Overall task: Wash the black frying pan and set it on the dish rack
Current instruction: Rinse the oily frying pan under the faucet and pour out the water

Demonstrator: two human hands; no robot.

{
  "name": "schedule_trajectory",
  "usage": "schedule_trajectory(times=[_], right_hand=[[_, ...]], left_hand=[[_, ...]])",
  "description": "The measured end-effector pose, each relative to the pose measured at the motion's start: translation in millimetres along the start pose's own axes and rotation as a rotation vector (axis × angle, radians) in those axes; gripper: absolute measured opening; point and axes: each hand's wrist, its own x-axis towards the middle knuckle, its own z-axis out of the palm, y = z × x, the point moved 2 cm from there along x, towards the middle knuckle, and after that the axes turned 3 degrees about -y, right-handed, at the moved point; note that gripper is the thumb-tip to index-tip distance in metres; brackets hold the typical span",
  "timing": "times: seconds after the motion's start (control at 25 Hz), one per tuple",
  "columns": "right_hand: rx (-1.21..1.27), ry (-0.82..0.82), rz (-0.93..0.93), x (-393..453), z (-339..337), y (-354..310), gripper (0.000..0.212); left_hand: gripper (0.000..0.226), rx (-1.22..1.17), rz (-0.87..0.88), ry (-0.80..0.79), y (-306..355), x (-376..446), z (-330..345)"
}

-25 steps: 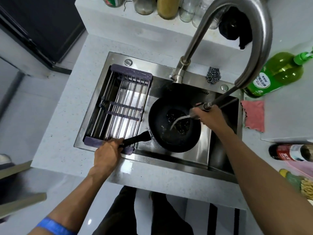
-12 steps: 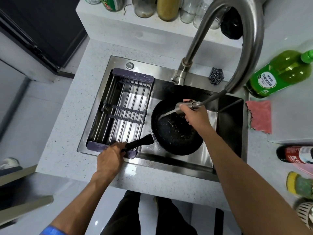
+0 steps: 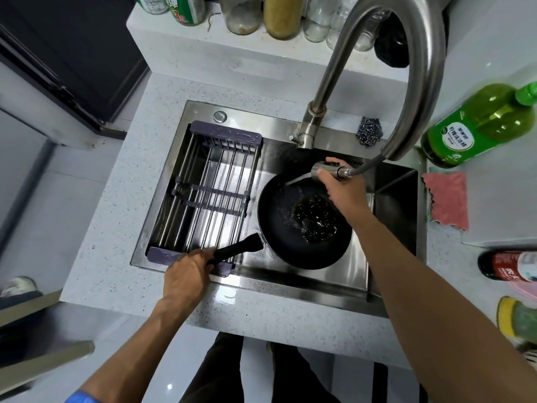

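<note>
Beside the left hand (image 3: 186, 274), just to its right, the black frying pan (image 3: 305, 222) sits low in the steel sink (image 3: 392, 181), tilted a little, its long black handle (image 3: 235, 251) running back into that hand's curled fingers. The right hand (image 3: 345, 187) is wrapped round the pull-out spray head (image 3: 328, 171), which hangs over the pan's far rim and throws a thin stream onto the inner wall; a pool of water glints on the pan floor below that hand.

Judging by its deep, thick-looking bowl, the pan is probably fairly heavy for 1 hand, rigid, and front-loaded, so the weight would pull down away from the grip. Wet and dark with a matte non-stick look, it is likely slippery on the bowl; the handle, seemingly a plastic grip that flares toward the bowl, is the sensible place to hold. Pooled water would shift the balance when the pan is tipped.

Beyond the left hand's knuckles lies the dish rack (image 3: 209, 193), parallel metal rods between purple plastic end bars, spanning the sink's left half. Farther off from the right hand, a ball of steel wool (image 3: 369, 135) rests on the sink ledge, and a pink cloth (image 3: 447, 199) with scalloped edges lies on the speckled pale table (image 3: 116, 199).
</note>
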Motion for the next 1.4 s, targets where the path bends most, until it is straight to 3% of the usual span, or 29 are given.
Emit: schedule_trajectory(times=[0.24, 0.4, 0.56, 0.84, 1.16, 1.24, 1.4], right_hand=[[-0.286, 0.010, -0.033, 1.2, -38.5, 8.1, 0.018], [-0.367, -0.082, 0.020, -10.0, -44.5, 18.0, 0.031], [-0.358, -0.072, 0.026, -14.5, -42.0, 17.0, 0.044], [-0.326, -0.065, 0.015, -17.5, -38.5, 13.3, 0.019], [-0.373, -0.110, 0.017, -18.0, -43.2, 15.4, 0.020], [-0.401, -0.042, 0.001, -16.3, -42.4, 14.1, 0.027], [-0.443, -0.100, 0.003, -18.0, -40.3, 19.8, 0.047]], left_hand=[[0.032, -0.001, 0.012, 0.003, 1.5, 1.4, -0.5], [0.029, 0.006, 0.004, -0.020, -0.4, 2.0, -1.2], [0.027, 0.002, -0.014, -0.021, -0.8, 2.3, -0.6], [0.030, -0.002, -0.016, -0.006, -0.3, 1.1, -0.4], [0.029, -0.012, -0.009, 0.001, -0.4, 1.4, -1.1], [0.029, -0.019, -0.006, 0.000, 0.2, 1.4, -0.8], [0.031, -0.021, 0.016, 0.018, 0.0, 0.4, -1.1]])
